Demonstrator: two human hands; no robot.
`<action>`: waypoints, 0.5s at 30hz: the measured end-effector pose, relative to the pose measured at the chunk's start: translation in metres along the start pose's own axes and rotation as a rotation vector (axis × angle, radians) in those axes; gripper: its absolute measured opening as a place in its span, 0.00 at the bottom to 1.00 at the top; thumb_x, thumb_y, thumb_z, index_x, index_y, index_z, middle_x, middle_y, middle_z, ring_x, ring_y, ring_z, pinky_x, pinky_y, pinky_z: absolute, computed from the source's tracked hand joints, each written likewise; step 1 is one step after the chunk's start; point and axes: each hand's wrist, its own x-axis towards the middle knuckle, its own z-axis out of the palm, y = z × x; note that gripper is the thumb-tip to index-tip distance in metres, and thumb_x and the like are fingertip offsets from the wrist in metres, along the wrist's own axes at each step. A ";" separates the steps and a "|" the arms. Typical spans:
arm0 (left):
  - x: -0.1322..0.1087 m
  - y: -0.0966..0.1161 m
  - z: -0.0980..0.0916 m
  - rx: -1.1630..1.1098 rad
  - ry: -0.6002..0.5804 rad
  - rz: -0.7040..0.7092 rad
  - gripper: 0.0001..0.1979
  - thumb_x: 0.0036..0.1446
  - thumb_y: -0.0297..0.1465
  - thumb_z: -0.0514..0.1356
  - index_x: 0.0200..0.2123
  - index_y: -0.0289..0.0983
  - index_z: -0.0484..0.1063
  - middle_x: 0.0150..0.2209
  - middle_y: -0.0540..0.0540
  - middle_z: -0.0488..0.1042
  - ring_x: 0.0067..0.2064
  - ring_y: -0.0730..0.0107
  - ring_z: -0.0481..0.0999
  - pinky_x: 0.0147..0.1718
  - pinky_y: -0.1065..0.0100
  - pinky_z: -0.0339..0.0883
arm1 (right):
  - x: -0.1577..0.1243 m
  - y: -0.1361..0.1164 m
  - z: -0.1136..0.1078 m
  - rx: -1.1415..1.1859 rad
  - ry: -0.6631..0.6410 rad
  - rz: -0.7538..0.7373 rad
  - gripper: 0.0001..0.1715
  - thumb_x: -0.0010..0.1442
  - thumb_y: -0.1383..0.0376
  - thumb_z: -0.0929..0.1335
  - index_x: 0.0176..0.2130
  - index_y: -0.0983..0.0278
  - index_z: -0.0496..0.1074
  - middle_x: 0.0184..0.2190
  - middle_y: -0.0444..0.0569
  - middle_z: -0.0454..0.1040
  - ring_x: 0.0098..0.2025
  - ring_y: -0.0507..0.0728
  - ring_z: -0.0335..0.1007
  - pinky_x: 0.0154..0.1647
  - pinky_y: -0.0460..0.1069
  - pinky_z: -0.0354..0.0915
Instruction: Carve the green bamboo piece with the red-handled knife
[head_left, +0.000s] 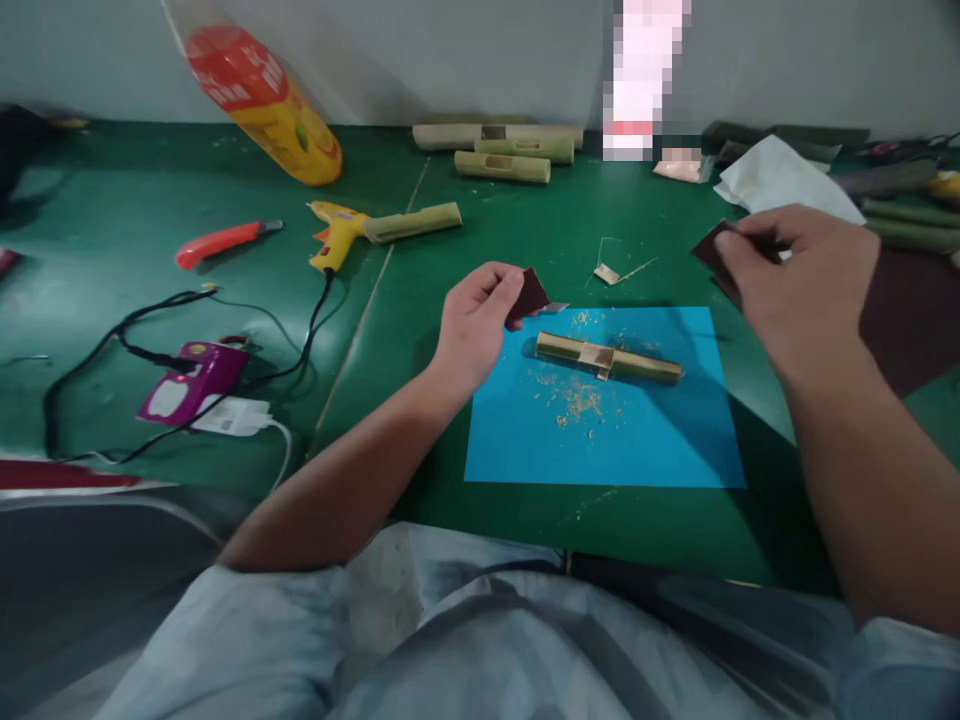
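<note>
My left hand (480, 315) is closed in a pinch on a small dark brown piece of sandpaper (531, 296). Beside it a grey blade tip (556, 308) shows; its other end is hidden behind the hand and paper. Up at the right, my right hand (802, 265) pinches another dark brown sandpaper piece (709, 250). Between and below the hands, a bamboo tube (645, 364) with a notch cut in its middle lies on a blue sheet (607, 460), apart from both hands. Pale shavings (581, 400) are scattered around it.
A large dark brown sheet (911, 315) lies at the right, near white paper (787, 180). Leftward are a yellow glue gun (341, 232), a red cutter (221, 243), a purple power block (195, 382) with cables and a tilted bottle (277, 115). Bamboo pieces (502, 167) line the back.
</note>
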 end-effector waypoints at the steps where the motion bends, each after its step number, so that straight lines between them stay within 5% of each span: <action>1: 0.000 -0.001 0.001 -0.013 -0.022 -0.021 0.20 0.66 0.51 0.65 0.35 0.40 0.75 0.27 0.49 0.77 0.24 0.74 0.72 0.20 0.71 0.66 | 0.008 0.011 0.001 -0.154 0.010 0.026 0.23 0.67 0.54 0.71 0.49 0.70 0.85 0.44 0.62 0.85 0.48 0.64 0.79 0.46 0.61 0.64; 3: -0.002 -0.002 0.004 -0.027 -0.042 -0.041 0.19 0.66 0.50 0.66 0.36 0.39 0.75 0.27 0.50 0.77 0.22 0.74 0.72 0.19 0.71 0.66 | 0.019 0.029 0.003 -0.433 0.015 0.107 0.25 0.68 0.54 0.71 0.52 0.72 0.84 0.50 0.70 0.82 0.57 0.73 0.76 0.48 0.67 0.58; 6: -0.004 -0.004 0.007 -0.032 -0.037 -0.045 0.18 0.67 0.49 0.65 0.38 0.40 0.74 0.26 0.51 0.77 0.19 0.73 0.72 0.18 0.70 0.65 | 0.019 0.032 0.007 -0.514 0.082 0.036 0.39 0.65 0.50 0.73 0.62 0.76 0.76 0.60 0.75 0.75 0.63 0.77 0.70 0.49 0.68 0.57; 8: -0.004 -0.007 0.007 -0.015 -0.034 -0.032 0.17 0.67 0.49 0.65 0.39 0.40 0.74 0.24 0.52 0.76 0.19 0.73 0.72 0.17 0.71 0.64 | 0.005 0.016 0.013 -0.395 -0.098 -0.129 0.35 0.70 0.49 0.69 0.62 0.72 0.77 0.56 0.70 0.79 0.57 0.72 0.75 0.45 0.63 0.61; 11: -0.004 -0.013 0.005 0.095 -0.032 0.044 0.14 0.68 0.45 0.64 0.41 0.40 0.76 0.24 0.53 0.75 0.21 0.74 0.74 0.22 0.71 0.67 | -0.024 -0.017 0.022 -0.280 -0.418 -0.337 0.29 0.64 0.45 0.72 0.49 0.65 0.83 0.44 0.60 0.82 0.46 0.67 0.77 0.39 0.57 0.63; 15: -0.005 -0.010 0.000 0.335 -0.077 0.216 0.09 0.68 0.36 0.63 0.41 0.38 0.80 0.35 0.48 0.82 0.33 0.70 0.80 0.36 0.68 0.73 | -0.055 -0.048 0.022 -0.359 -0.629 -0.498 0.25 0.60 0.46 0.74 0.42 0.65 0.80 0.39 0.58 0.79 0.43 0.68 0.75 0.35 0.56 0.63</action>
